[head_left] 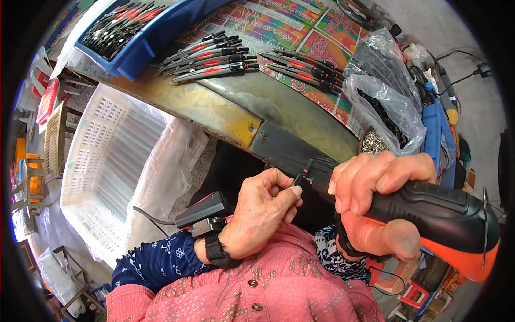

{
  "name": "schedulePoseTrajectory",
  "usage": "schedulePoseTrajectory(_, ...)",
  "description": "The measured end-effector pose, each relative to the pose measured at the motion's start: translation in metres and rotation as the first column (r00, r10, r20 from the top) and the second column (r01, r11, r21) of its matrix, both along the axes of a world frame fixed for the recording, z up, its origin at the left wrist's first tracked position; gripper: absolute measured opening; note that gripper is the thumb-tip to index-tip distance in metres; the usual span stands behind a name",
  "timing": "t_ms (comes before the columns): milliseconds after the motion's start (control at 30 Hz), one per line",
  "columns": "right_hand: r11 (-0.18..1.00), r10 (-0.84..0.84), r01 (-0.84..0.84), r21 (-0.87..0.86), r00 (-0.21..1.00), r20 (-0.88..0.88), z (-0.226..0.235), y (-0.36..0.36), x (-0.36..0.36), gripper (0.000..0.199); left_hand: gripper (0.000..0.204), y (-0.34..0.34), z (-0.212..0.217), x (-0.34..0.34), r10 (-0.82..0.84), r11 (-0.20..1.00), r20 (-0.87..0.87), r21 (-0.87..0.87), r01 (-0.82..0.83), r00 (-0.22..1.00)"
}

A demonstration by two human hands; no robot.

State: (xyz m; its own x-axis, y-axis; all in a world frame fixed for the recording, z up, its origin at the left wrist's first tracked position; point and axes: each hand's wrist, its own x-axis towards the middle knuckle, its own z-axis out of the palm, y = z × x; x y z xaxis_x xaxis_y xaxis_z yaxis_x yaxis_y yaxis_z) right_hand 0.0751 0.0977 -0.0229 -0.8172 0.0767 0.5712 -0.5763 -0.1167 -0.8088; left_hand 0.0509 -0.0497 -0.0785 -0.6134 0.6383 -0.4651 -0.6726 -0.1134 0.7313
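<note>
- One worktop [295,123] is spanning the upper middle of the view, with colourful printed sheeting [257,27] covering its far part.
- One white perforated crate [80,182] is standing to the left, beside the worktop's near edge, while clear sheet plastic [171,155] is draping over its right side.
- One blue bin [129,67] is sitting at the worktop's left end, holding a heap of slim pieces [118,32] in black, grey and red.
- A clear plastic bag [383,59] with dark contents is resting at the worktop's right side.
- A black and orange hand-held tool [429,214] is lying level across the right hand, its narrow nose pointing left.
- Two groups of the slim pieces are lying on the worktop: a left group [206,59] near the bin and a right group [306,70] near the bag.
- The right hand [370,188] is wrapping around the tool's front, its fingers curling over the top.
- The left hand [257,206] is pinching a small dark piece with a red part [304,173] between thumb and forefinger, just before the tool's nose; whether they are touching, I cannot tell.
- Many tiny silvery fasteners [374,143] are lying heaped beside the bag.
</note>
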Motion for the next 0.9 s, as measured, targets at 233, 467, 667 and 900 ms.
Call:
schedulePoseTrajectory(233, 0.999, -0.01, 0.011, -0.035, 1.0, 0.015, 0.0006, -0.0043, 0.001, 0.079, 0.013, -0.0013, 0.0007, 0.0008, -0.017, 1.0, -0.022, -0.011, 0.017, 1.0)
schedulePoseTrajectory(467, 0.997, 0.066, -0.063, 0.048, 0.996, -0.057, 0.0081, 0.0013, 0.0011, 0.074, 0.012, -0.0013, -0.0016, 0.0005, -0.013, 1.0, -0.043, 0.014, 0.013, 0.999)
schedulePoseTrajectory(667, 0.99, 0.103, -0.093, 0.106, 0.99, -0.093, 0.0084, 0.0023, -0.0035, 0.072, 0.013, -0.0019, -0.0028, 0.0, -0.016, 1.0, -0.046, 0.013, 0.017, 0.999)
schedulePoseTrajectory(900, 0.992, 0.092, -0.085, 0.088, 0.993, -0.071, 0.007, 0.0018, -0.0031, 0.072, 0.013, -0.0029, -0.0037, -0.0009, -0.027, 0.999, -0.031, 0.019, 0.028, 0.999)
